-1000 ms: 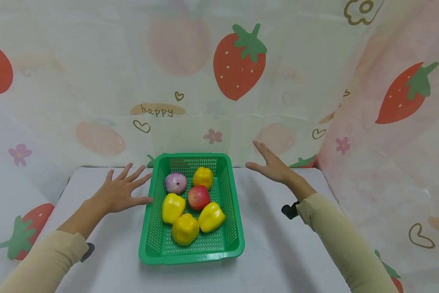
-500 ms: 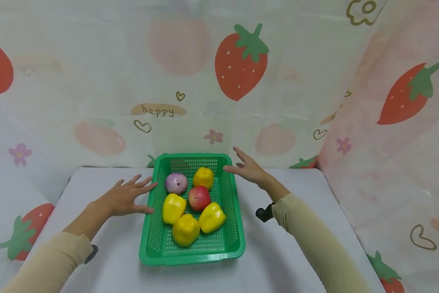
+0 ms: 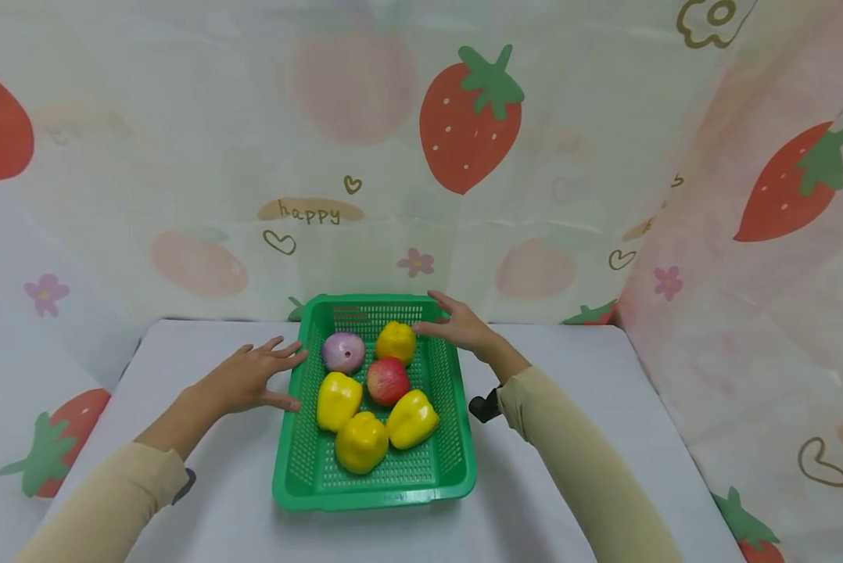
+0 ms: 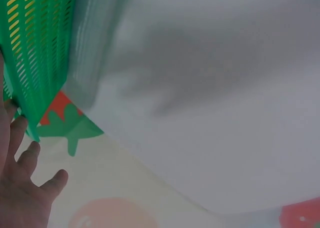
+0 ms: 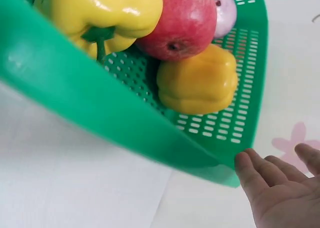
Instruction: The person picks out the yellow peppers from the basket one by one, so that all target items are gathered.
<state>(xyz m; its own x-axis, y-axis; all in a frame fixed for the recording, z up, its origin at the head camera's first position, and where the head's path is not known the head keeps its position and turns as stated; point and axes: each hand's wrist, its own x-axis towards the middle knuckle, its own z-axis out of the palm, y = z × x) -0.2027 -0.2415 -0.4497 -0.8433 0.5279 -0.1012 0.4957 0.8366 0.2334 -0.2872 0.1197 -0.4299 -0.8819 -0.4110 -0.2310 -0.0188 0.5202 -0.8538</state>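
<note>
A green plastic basket [image 3: 375, 498] with perforated walls holds several yellow bell peppers [image 3: 361, 442], a red apple [image 3: 388, 381] and a round purple vegetable [image 3: 343, 353] that looks like an onion. By the basket's left rim is my left hand [image 3: 249, 377], fingers spread and thumb apart; whether it touches the rim cannot be told. My right hand [image 3: 467, 328] hovers at the far right corner, its fingers extended over the rim near the back pepper [image 3: 396, 342]. In the right wrist view those fingers [image 5: 255, 175] appear beside the basket's corner. Neither hand holds anything.
The basket stands on a white-covered table [image 3: 569, 438]. Behind it hangs a pale cloth backdrop [image 3: 365, 141] printed with strawberries, flowers and hearts, which also runs along both sides. Dark straps [image 3: 485, 405] sit at the wrists.
My right hand has moved left, from beside the basket to over its far right corner. The left hand has come slightly closer to the left rim. The basket's contents stay put.
</note>
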